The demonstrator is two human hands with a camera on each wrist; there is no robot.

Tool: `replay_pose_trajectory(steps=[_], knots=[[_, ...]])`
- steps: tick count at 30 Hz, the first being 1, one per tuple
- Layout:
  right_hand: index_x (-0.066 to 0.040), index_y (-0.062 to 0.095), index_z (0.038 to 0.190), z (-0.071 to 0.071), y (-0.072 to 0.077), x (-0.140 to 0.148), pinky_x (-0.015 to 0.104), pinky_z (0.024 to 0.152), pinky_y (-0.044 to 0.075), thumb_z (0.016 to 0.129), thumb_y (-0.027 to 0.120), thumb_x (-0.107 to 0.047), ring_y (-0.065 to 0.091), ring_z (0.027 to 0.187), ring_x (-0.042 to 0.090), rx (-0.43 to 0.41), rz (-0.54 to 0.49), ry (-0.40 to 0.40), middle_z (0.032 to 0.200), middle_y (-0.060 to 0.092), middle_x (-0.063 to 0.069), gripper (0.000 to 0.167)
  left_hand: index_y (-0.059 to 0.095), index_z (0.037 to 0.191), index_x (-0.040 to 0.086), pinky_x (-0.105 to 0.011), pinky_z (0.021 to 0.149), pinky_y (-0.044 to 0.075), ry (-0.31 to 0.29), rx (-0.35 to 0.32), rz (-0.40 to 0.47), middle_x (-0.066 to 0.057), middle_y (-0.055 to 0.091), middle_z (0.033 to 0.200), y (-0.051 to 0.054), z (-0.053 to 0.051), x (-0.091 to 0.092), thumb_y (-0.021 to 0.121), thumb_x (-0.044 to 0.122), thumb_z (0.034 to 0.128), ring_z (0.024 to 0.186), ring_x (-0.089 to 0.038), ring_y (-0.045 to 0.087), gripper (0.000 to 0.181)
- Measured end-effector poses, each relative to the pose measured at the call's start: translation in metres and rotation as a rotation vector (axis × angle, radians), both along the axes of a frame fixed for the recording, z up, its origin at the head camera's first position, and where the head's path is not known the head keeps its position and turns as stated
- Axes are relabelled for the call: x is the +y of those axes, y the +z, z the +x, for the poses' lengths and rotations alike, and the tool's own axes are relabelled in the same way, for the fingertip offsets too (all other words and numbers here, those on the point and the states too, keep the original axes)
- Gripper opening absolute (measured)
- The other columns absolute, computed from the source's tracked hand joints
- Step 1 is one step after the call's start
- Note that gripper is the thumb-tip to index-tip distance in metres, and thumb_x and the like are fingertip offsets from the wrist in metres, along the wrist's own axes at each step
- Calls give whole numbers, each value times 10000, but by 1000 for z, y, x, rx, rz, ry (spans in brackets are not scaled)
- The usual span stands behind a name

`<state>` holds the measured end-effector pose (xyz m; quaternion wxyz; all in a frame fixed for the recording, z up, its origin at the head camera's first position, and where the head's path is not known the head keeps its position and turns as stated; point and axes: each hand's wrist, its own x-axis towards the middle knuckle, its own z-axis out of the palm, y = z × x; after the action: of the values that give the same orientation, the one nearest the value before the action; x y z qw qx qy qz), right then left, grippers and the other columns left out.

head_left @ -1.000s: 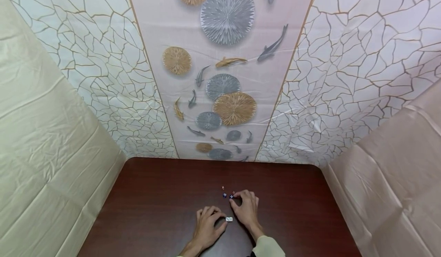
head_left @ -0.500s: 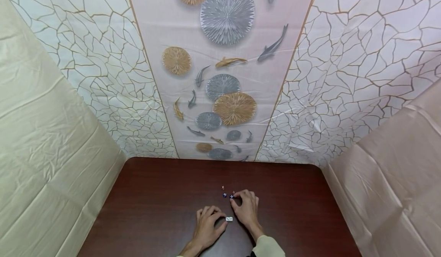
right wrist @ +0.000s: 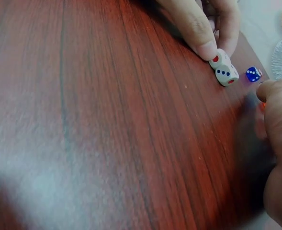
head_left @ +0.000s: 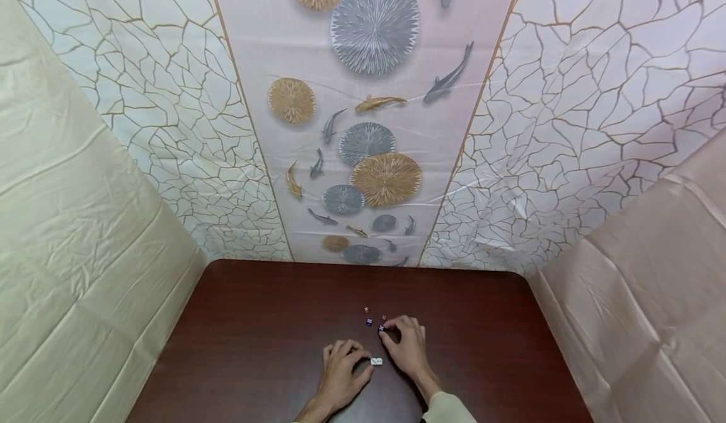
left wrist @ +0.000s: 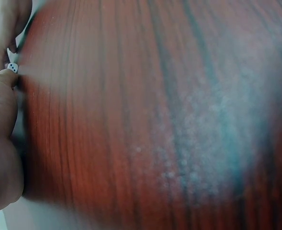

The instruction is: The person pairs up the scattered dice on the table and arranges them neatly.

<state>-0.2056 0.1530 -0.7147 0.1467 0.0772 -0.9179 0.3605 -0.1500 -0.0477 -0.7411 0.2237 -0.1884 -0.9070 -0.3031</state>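
Two white dice (head_left: 377,361) sit side by side on the table. My left hand (head_left: 343,372) pinches the left one between thumb and index finger; in the right wrist view the thumb presses on a white die (right wrist: 218,58). A white die (left wrist: 12,67) also shows at the thumb tip in the left wrist view. My right hand (head_left: 409,347) pinches a blue die (head_left: 381,328) between thumb and index fingertips, low over or on the table. Another blue die (head_left: 369,322) lies just left of it. In the right wrist view, a blue die (right wrist: 253,74) shows close to the right thumb.
Two small red dice lie farther back: one red die (head_left: 366,309) behind the blue dice, another red die (head_left: 384,317) near the right index finger. The dark reddish wood table (head_left: 255,322) is enclosed by cloth-like walls, with a patterned panel (head_left: 386,180) behind.
My right hand has drawn the pinched blue die slightly toward me, away from the other blue die. The left hand and white dice have hardly moved.
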Motion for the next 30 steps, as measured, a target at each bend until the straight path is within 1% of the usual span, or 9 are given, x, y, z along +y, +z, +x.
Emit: replay_pose_trajectory(steps=[7, 11, 16, 19, 24, 30], knots=[[-175, 833, 1030, 6, 2, 5, 394, 910, 384, 900, 955, -161, 656, 1032, 191, 20, 18, 36, 1028, 774, -41, 179, 836, 1025, 322, -403, 930, 333, 3, 6, -19, 154, 706, 1087, 0, 0, 0, 999, 303, 830, 1048, -86, 611, 255], [-192, 833, 1019, 11, 3, 8, 379, 901, 389, 888, 966, -169, 660, 1029, 169, 43, 29, 59, 1023, 773, -61, 188, 831, 1026, 329, -402, 938, 327, -2, -1, -12, 155, 705, 1092, -2, 0, 0, 994, 312, 838, 1054, -92, 613, 249], [-216, 836, 1019, 17, 7, 9, 392, 934, 397, 902, 962, -184, 644, 1036, 139, 25, 43, 107, 1027, 762, -92, 174, 833, 1035, 329, -406, 955, 329, -3, -35, -4, 155, 708, 1102, -2, 0, -1, 984, 328, 853, 1071, -100, 619, 237], [-228, 835, 1017, 20, 8, 9, 379, 927, 391, 904, 959, -181, 625, 1019, 110, 19, 57, 127, 1018, 748, -116, 173, 835, 1036, 325, -409, 958, 330, 1, -42, -7, 151, 709, 1105, -3, 0, -1, 982, 329, 856, 1077, -104, 619, 232], [-233, 837, 1006, 23, 7, 10, 351, 907, 382, 901, 958, -172, 604, 1005, 86, -7, 57, 134, 1007, 742, -134, 171, 837, 1049, 322, -412, 964, 326, -1, -54, -8, 148, 710, 1116, -2, 0, -1, 972, 339, 871, 1087, -107, 618, 223], [-228, 841, 1006, 23, 5, 11, 361, 917, 388, 903, 954, -164, 606, 1013, 94, -30, 50, 140, 1001, 742, -143, 166, 837, 1051, 322, -405, 961, 323, -3, -49, -9, 150, 710, 1117, -3, 0, -1, 976, 335, 869, 1083, -102, 615, 230]])
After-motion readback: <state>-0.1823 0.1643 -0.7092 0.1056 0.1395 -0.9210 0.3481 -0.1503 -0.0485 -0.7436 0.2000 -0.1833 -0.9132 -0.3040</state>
